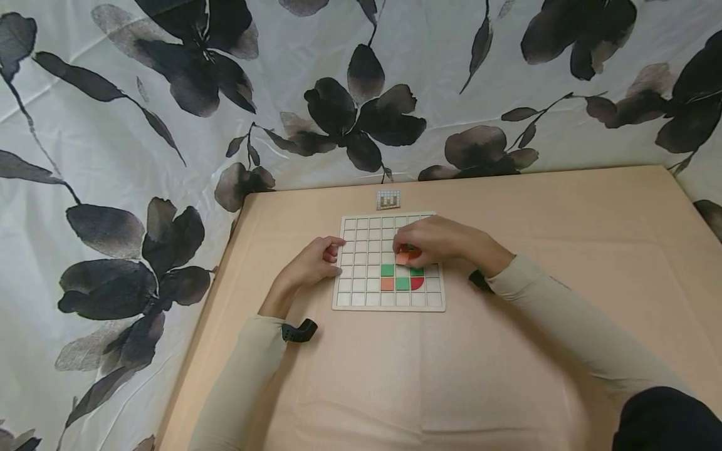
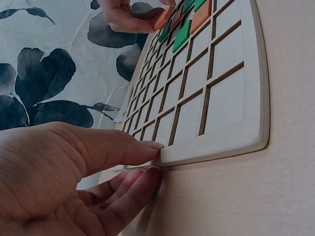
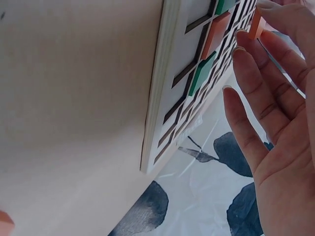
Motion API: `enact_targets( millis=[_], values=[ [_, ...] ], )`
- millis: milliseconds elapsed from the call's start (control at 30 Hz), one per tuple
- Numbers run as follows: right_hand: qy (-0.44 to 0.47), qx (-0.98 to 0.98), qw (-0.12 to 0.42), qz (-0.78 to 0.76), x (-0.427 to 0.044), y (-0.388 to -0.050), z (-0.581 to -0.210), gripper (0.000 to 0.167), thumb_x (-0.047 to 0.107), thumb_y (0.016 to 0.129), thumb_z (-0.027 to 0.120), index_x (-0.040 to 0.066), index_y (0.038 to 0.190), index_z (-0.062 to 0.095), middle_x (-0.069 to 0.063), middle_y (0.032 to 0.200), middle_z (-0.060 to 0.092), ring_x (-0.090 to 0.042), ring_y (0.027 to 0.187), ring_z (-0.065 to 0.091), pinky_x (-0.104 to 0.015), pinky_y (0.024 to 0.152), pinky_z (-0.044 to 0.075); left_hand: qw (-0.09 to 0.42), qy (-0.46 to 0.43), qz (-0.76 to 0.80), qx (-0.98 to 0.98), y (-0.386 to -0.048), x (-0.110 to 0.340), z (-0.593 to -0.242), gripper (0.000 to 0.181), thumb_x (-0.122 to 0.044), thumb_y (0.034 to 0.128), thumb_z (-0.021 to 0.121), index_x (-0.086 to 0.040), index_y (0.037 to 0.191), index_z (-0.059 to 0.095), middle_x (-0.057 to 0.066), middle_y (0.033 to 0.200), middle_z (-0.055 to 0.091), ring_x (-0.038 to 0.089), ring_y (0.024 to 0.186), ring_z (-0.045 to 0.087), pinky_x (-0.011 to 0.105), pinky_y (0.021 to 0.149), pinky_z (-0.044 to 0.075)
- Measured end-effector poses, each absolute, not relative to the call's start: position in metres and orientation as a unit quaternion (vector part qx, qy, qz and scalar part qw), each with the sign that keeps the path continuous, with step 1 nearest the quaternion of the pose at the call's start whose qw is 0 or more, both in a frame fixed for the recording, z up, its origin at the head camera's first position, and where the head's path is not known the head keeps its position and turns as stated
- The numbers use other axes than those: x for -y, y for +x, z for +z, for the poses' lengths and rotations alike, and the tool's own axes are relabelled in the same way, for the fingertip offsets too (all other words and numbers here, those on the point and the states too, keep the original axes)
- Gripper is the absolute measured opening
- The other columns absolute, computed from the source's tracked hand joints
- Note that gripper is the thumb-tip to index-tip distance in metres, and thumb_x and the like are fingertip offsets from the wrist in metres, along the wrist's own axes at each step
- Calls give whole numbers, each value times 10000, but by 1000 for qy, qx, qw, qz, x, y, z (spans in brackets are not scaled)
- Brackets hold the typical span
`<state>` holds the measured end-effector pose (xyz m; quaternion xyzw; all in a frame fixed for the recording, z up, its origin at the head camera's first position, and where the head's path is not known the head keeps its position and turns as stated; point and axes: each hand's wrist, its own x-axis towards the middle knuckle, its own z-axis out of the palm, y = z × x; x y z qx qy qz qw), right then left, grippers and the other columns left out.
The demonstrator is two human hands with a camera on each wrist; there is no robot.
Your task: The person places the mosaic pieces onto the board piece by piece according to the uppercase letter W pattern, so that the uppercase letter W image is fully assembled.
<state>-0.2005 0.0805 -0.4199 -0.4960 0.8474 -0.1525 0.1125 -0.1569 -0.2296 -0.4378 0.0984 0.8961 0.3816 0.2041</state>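
Note:
A pale wooden grid board [image 1: 361, 304] lies on the table. My left hand [image 1: 313, 260] pinches its left edge, thumb on the rim and curled fingers against the underside, as the left wrist view [image 2: 98, 167] shows. Over the right half of the grid, my right hand [image 1: 440, 240] pinches an orange tile [image 3: 256, 24] between thumb and fingertips. Below that hand sit a green tile [image 1: 387, 270], an orange square tile [image 1: 387, 284], another green tile [image 1: 402, 284] and a red round-cornered tile [image 1: 417, 284]. Part of the grid is hidden under the right hand.
Behind the board a small card [image 1: 388, 200] with a printed grid pattern lies on the wooden table [image 1: 507, 376]. A white cloth [image 1: 271, 62] with dark flowers hangs beyond the table. An orange piece [image 3: 6, 223] shows at the right wrist view's lower left corner.

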Motion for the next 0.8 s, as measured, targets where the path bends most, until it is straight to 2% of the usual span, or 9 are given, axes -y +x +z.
enact_targets(
  millis=[300, 800],
  values=[
    [-500, -844, 123, -146, -72, -202, -421, 171, 266, 898, 747, 195, 1045, 697, 29, 881, 636, -87, 746, 521, -286, 662, 419, 205, 95, 389, -893, -157, 230, -440, 612, 64, 851, 740, -17, 1415, 518, 113, 1090, 472, 247, 1003, 488, 345, 840, 427],
    [-523, -836, 107, -125, -58, -205, -423, 132, 207, 892, 697, 190, 1023, 692, 21, 893, 616, -104, 770, 510, -294, 689, 418, 198, 114, 384, -895, -155, 231, -438, 618, 59, 851, 743, 4, 1422, 512, 151, 1109, 485, 258, 1011, 511, 347, 857, 437]
  ],
)
